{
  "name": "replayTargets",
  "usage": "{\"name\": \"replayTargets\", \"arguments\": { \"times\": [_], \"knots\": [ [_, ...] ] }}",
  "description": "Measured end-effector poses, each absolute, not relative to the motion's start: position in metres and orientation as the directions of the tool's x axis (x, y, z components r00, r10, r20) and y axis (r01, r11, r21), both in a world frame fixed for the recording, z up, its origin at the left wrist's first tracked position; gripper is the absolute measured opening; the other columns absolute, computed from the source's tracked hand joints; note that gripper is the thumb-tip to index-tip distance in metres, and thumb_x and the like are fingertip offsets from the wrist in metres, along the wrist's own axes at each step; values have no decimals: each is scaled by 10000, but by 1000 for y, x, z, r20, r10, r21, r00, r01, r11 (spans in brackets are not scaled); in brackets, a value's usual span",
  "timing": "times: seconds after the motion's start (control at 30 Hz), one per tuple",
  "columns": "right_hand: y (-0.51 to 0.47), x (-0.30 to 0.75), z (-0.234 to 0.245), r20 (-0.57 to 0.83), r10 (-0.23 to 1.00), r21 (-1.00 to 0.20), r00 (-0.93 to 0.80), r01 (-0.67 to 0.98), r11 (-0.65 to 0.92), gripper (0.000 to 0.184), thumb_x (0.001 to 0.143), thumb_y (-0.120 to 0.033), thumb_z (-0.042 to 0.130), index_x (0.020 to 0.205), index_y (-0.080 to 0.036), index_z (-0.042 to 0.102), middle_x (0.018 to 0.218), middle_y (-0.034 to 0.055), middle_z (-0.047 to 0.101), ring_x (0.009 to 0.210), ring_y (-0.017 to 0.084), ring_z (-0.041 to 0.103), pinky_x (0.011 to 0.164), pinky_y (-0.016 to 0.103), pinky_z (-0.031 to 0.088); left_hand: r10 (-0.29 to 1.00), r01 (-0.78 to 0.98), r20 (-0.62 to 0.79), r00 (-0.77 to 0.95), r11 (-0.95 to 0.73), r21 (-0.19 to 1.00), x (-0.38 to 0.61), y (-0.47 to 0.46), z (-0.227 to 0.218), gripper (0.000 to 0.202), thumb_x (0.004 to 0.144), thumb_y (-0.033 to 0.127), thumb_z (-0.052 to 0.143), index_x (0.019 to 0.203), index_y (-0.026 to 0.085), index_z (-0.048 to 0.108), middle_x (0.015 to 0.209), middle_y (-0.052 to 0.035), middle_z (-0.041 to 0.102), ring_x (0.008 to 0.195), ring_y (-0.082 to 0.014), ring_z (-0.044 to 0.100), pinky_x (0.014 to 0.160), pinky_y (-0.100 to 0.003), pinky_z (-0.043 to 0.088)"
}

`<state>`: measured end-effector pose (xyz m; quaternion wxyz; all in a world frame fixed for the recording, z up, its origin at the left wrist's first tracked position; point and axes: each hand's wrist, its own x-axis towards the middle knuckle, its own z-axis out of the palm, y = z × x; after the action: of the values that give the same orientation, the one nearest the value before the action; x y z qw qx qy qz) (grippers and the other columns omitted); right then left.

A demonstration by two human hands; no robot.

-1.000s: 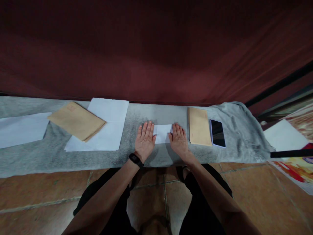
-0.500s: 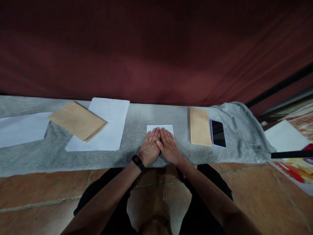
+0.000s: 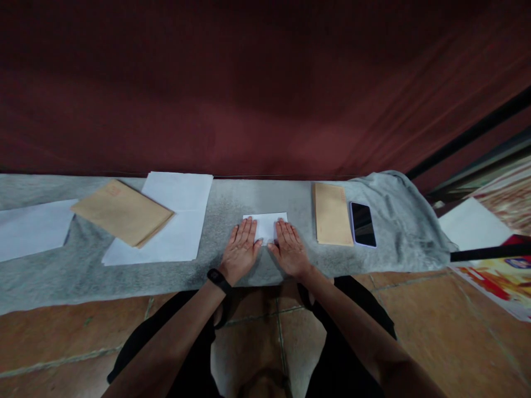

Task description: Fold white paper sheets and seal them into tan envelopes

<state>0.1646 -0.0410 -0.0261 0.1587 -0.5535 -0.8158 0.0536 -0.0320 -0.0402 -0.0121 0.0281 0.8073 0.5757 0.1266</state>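
A small folded white paper (image 3: 266,224) lies on the grey cloth (image 3: 232,199) that covers the low surface in front of me. My left hand (image 3: 239,250), with a black band on its wrist, lies flat on the paper's left part with fingers stretched out. Flat on the right part rests my right hand (image 3: 289,250), fingers also extended. Both hands press the paper down; neither grips it. A small gap separates the two hands.
Right of the paper lie a tan envelope (image 3: 332,221) and a dark phone (image 3: 363,224). To the left, another tan envelope (image 3: 121,211) rests on white sheets (image 3: 178,215); a further white sheet (image 3: 29,235) is at far left. A dark red curtain (image 3: 249,88) hangs behind. Tiled floor lies below.
My hands came together over the middle of the paper half a second ago and have since slid a little apart. The view shifted slightly.
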Motion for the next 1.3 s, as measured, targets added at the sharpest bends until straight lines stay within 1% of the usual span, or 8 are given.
{"name": "replayTargets", "arguments": {
  "times": [0.3,0.43,0.5,0.7,0.8,0.93,1.1,1.3],
  "knots": [
    [-42,176,-25,202,933,-232,-297,911,341,718,1072,-510,351,1587,-11,326,1654,214,326,1537,314,323,1256,494,262,951,937,201,234,-276,216,-41,-39,-16,624,1044,358,291,1579,43,355,1647,-187,345,1541,-292,325,1269,-497,263],
    [-38,175,-21,212,955,-240,-206,936,256,696,1087,-487,298,1562,17,365,1640,234,338,1533,335,328,1252,528,255,965,950,200,172,-216,224,-35,-32,-7,617,1042,360,285,1564,47,385,1631,-191,377,1545,-301,313,1264,-520,268],
    [-34,170,-17,217,960,-254,-175,940,229,680,1094,-464,269,1563,19,363,1644,230,331,1538,334,320,1255,533,249,959,944,210,189,-236,230,-27,-29,-3,611,1047,357,276,1566,53,384,1634,-180,379,1554,-289,293,1267,-511,268],
    [-23,142,-10,159,925,-341,-345,860,379,645,1104,-452,185,1600,-67,330,1676,132,315,1566,235,266,1283,442,240,904,880,166,395,-424,214,1,-28,-16,590,1014,213,300,1577,46,353,1653,-172,353,1570,-254,247,1281,-476,260],
    [-20,134,-14,144,918,-366,-370,842,397,653,1103,-463,176,1616,-76,292,1674,132,321,1566,220,267,1288,434,231,899,880,163,406,-433,196,3,-28,-25,611,1000,201,332,1591,47,319,1656,-186,339,1578,-259,219,1279,-496,258],
    [-18,136,-20,169,929,-330,-328,870,367,642,1101,-456,213,1595,-68,344,1658,154,350,1565,247,272,1285,461,220,924,907,171,343,-373,195,-3,-23,-26,602,1007,176,264,1592,46,316,1661,-165,340,1577,-240,223,1285,-471,242],
    [-17,141,-24,205,932,-276,-298,896,347,636,1098,-439,260,1584,-40,355,1651,183,348,1561,272,277,1274,490,221,946,928,149,287,-314,203,-11,-20,-18,601,1028,247,257,1578,19,342,1659,-173,333,1570,-259,250,1289,-468,220],
    [-15,147,-28,236,935,-265,-265,908,324,682,1091,-496,265,1600,-44,316,1649,189,349,1552,286,295,1262,502,236,966,951,139,216,-241,192,-18,-19,-17,620,1046,338,269,1578,30,348,1663,-169,321,1566,-272,263,1291,-483,190]
  ]
}}
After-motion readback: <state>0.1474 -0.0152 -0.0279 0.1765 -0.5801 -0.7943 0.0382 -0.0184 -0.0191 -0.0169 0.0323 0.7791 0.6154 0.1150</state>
